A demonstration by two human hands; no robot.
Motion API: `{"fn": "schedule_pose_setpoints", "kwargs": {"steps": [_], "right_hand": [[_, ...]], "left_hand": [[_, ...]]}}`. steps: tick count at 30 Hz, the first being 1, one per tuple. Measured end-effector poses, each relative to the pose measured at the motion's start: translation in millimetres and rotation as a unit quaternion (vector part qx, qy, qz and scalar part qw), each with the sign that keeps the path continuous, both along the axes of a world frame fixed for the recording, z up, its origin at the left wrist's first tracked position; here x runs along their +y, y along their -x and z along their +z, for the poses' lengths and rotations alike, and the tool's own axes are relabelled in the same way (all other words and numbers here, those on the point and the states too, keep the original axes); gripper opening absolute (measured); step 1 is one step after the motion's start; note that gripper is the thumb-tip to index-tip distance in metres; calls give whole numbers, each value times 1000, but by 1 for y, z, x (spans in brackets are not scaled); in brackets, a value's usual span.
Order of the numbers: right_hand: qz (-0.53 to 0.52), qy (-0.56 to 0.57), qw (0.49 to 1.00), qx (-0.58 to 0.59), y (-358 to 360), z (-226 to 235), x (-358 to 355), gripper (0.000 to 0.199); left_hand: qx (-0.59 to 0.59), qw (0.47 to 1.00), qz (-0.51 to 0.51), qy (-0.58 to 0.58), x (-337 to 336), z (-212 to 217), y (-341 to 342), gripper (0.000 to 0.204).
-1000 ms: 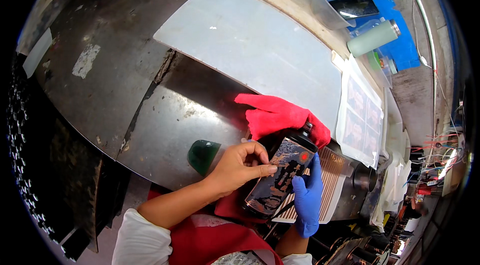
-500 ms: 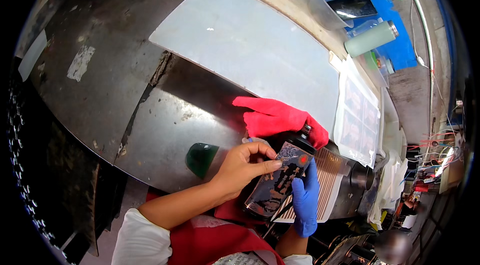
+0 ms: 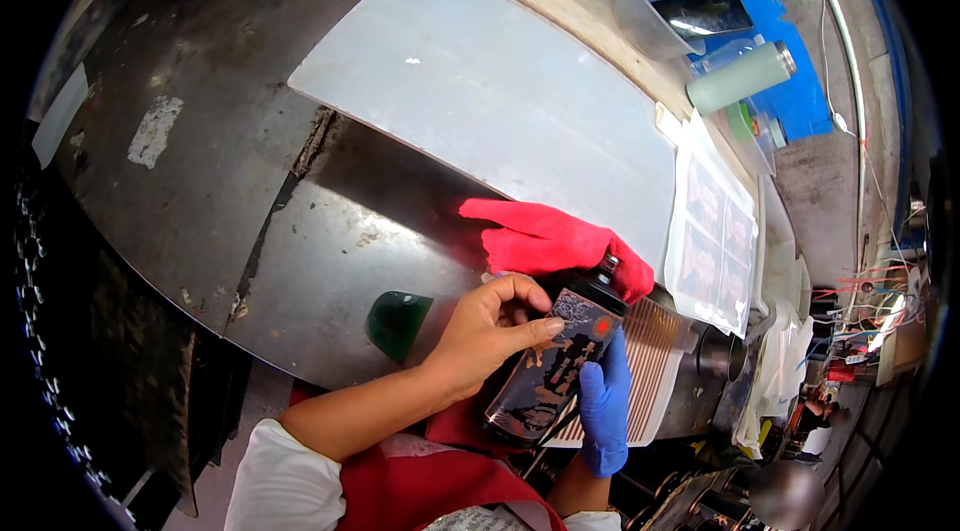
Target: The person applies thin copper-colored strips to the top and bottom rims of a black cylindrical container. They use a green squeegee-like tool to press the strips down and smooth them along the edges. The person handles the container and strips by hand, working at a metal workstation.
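A dark, flat-sided bottle (image 3: 545, 371) with a narrow black neck leans over my lap, its neck toward the far right. Grey, copper-coloured and red decoration covers the face turned up to me. My right hand (image 3: 606, 411), in a blue glove, grips the bottle along its right side; part of its fingers is hidden behind it. Bare, my left hand (image 3: 490, 331) has thumb and forefinger pinched together at the upper left edge of the decorated face. Anything between those fingertips is too small to make out. Just beyond the bottle neck lies a red cloth glove (image 3: 545, 236).
A dark green scraper-like piece (image 3: 398, 324) lies on the metal table (image 3: 310, 261) left of my hand. Beyond is a pale board (image 3: 480, 71). To the right are printed sheets (image 3: 712, 231), a ribbed tray (image 3: 655, 361), a pale green flask (image 3: 742, 78) and a phone (image 3: 703, 13).
Both hands and the bottle stay nearly where they were. The bottle is turned slightly, and the fingers of my left hand have shifted a little at its edge.
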State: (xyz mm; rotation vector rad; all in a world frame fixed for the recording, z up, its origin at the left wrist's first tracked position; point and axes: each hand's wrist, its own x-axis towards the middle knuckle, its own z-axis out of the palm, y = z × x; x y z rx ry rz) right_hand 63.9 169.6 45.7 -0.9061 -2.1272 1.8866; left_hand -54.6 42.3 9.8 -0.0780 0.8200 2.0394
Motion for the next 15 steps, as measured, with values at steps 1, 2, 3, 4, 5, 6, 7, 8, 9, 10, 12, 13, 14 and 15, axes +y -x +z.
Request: {"fn": "schedule_pose_setpoints", "kwargs": {"steps": [1,2,3,4,5,6,7,8,9,10,12,13,14,15], "right_hand": [[-1,5,1000,2,1,0,0,92],[-3,9,1000,5,1,-1,0,92],[-6,6,1000,6,0,-2,0,92],[-7,2,1000,9,0,-3,0,91],[-8,-2,1000,11,0,-4,0,91],[-5,-1,1000,8,0,-3,1,90],[-2,0,1000,4,0,-2,1,90],[1,1,1000,0,0,-2,1,90],[2,1,1000,2,0,-2,2,90],[3,2,1000,4,0,-3,2,90],[6,0,1000,5,0,-3,2,89],[8,-1,1000,3,1,-3,2,89],[11,-3,1000,2,1,-3,2,89],[10,-4,1000,2,1,-3,2,89]], "left_hand": [[-4,1000,-4,3,1,2,1,18],[-8,1000,-8,5,1,5,2,17],[-12,1000,-13,8,2,6,3,17],[-5,1000,-3,4,3,6,3,17],[1,1000,6,1,4,5,3,16],[8,1000,16,-2,6,3,2,15],[-2,1000,17,-13,7,2,3,15],[-12,1000,18,-23,8,0,4,14],[-22,999,19,-33,9,-1,4,13],[-14,999,26,-29,11,-3,3,13],[1,999,41,-20,14,-6,1,13],[-2,998,57,-12,16,-8,1,13],[-5,997,74,-4,20,-10,1,13],[-8,996,90,4,22,-12,0,13]]}}
